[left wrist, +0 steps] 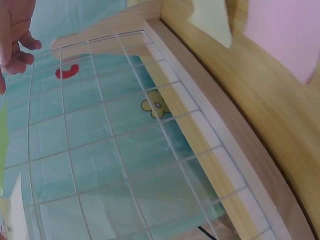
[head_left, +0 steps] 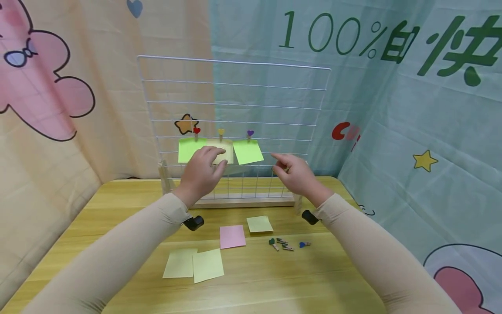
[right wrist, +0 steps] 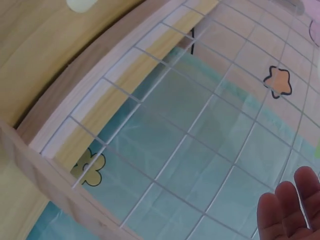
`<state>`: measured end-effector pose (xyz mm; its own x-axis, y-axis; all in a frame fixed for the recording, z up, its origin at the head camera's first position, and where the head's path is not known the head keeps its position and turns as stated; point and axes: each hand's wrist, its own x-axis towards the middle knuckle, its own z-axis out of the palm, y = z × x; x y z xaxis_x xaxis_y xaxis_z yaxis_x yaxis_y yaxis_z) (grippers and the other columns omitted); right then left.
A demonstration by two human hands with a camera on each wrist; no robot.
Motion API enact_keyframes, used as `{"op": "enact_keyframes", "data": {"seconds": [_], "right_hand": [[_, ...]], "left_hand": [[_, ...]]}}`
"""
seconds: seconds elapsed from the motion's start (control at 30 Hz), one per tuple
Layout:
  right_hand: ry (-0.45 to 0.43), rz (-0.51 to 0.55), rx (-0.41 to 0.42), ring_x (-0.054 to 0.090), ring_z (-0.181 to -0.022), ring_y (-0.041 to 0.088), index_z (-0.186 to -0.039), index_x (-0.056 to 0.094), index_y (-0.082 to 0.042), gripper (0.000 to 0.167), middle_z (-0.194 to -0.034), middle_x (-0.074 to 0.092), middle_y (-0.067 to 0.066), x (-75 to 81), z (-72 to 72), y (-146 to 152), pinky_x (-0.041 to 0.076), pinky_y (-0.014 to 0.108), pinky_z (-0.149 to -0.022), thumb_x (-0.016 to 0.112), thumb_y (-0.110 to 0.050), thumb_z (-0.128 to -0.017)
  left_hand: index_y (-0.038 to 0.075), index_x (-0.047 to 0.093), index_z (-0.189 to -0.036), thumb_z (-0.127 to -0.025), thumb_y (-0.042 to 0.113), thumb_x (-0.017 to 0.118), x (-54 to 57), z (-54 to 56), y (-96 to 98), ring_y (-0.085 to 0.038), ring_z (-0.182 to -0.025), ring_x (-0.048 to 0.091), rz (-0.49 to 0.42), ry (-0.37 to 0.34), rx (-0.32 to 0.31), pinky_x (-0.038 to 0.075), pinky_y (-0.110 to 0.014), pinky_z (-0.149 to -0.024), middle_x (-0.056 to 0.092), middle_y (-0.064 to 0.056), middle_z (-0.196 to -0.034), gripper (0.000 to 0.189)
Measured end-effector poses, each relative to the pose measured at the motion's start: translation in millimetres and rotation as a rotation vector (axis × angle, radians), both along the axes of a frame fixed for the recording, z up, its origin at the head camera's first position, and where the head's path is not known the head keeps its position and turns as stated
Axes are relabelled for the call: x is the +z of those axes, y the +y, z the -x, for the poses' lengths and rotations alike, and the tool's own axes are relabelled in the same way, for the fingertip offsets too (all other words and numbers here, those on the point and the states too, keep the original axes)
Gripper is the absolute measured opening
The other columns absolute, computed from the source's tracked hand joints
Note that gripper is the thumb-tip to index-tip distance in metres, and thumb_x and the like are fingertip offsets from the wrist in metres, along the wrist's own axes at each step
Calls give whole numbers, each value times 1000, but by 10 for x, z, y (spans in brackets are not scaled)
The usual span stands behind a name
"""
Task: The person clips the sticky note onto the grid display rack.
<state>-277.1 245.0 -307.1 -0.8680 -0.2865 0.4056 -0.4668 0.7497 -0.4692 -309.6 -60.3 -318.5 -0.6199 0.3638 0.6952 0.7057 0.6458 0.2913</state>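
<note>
Fingers (head_left: pixel 213 151) loose | left hand (head_left: pixel 201 171) before pale note (head_left: pixel 229 154) | bare grid (head_left: pixel 243 123) between right hand (head_left: pixel 294 173), green note (head_left: pixel 248 152) edge

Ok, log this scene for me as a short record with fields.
Rack: white wire grid with wooden base, on light wooden table
Left on rack: bright green square note, red-heart clip
Middle: pale yellow square note, yellow-heart clip
Right: second bright green note, purple-heart clip
Left hand: before the middle note, contact unclear
Right hand: beyond the right-hand note, nothing plainly held
Loose on table: pink square note, three pale yellow notes, several small clips including green-heart and blue-heart
</note>
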Motion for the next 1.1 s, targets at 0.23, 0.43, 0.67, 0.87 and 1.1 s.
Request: {"op": "enact_keyframes", "data": {"seconds": [0.23,0.43,0.67,0.87,1.1], "right_hand": [[-14,-68,-38,65,-121,33,-156,52,-11,50,-143,63,17,-60,-78,51,57,49,-89,60,-22,-108],[-14,-130,-43,55,-141,38,-155,52,-9,50,-154,56,18,-104,-96,77,48,57,-114,61,-24,-108],[-42,-162,-22,42,-152,39,-158,47,-7,55,-164,44,18,-165,-152,126,34,61,-123,61,-23,-108],[-86,-190,-28,29,-158,42,-161,42,-8,59,-170,35,17,-265,-193,197,31,63,-124,61,-26,-108],[-152,-183,-52,17,-162,42,-164,38,-11,64,-174,27,14,-364,-263,274,28,68,-124,61,-31,-107]], "left_hand": [[5,65,-137,-105,28,62,-112,-88,-201,-37,-134,60,84,1,0,46,-55,-115,66,-15,-141,40],[7,59,-145,-103,32,65,-173,-170,-335,-39,-141,54,143,-62,20,41,-64,-117,61,-14,-149,49],[10,55,-151,-102,36,66,-283,-264,-457,-42,-150,44,200,-90,27,33,-71,-119,56,-13,-156,56],[12,51,-156,-102,38,66,-379,-333,-527,-41,-153,40,218,-99,25,32,-70,-120,52,-13,-160,61],[9,50,-156,-101,43,68,-492,-385,-586,-45,-154,36,253,-141,38,29,-71,-121,49,-14,-162,66]]}}
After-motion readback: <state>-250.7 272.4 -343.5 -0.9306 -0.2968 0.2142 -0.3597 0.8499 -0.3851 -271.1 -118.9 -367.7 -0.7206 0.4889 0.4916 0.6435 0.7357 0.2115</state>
